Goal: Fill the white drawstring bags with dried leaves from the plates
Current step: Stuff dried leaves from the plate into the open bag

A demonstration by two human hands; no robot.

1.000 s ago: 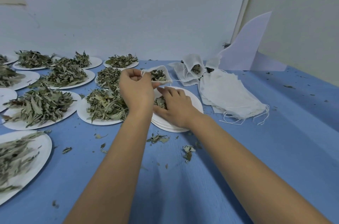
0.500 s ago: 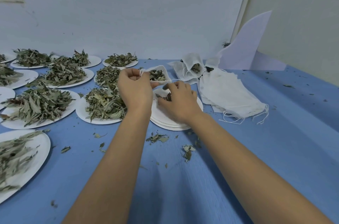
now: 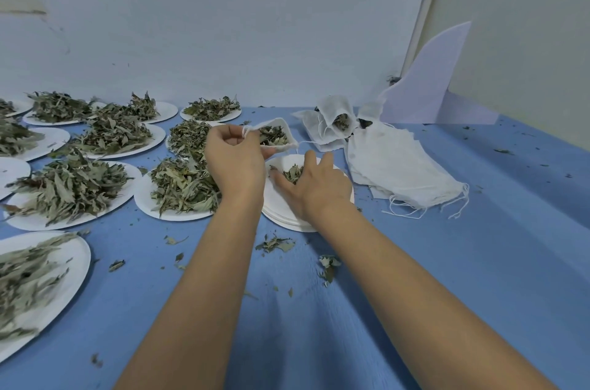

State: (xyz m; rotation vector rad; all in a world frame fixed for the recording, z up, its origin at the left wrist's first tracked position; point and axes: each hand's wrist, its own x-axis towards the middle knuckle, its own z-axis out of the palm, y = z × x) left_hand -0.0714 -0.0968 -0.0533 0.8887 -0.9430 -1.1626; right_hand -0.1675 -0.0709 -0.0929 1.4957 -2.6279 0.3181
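Note:
My left hand point(image 3: 234, 156) pinches the rim of a small white drawstring bag point(image 3: 274, 135), holding its mouth wide above the table; dried leaves show inside it. Just below, my right hand point(image 3: 314, 188) lies over a stack of white plates point(image 3: 281, 214), its fingers curled round a small clump of dried leaves point(image 3: 292, 173). A flat pile of unfilled white bags point(image 3: 399, 166) lies to the right, strings trailing off its near end. Behind the stack, a filled bag point(image 3: 338, 116) sits open-mouthed.
Several white plates heaped with dried leaves point(image 3: 182, 188) cover the left half of the blue table point(image 3: 447, 262). Loose leaf bits point(image 3: 274, 244) are scattered in front of the stack. A white curved panel point(image 3: 424, 80) leans in the far right corner.
My right hand rose to the bag's mouth half a second ago and has come back down onto the plate stack, closing on the last clump of leaves. My left hand has kept the bag in place.

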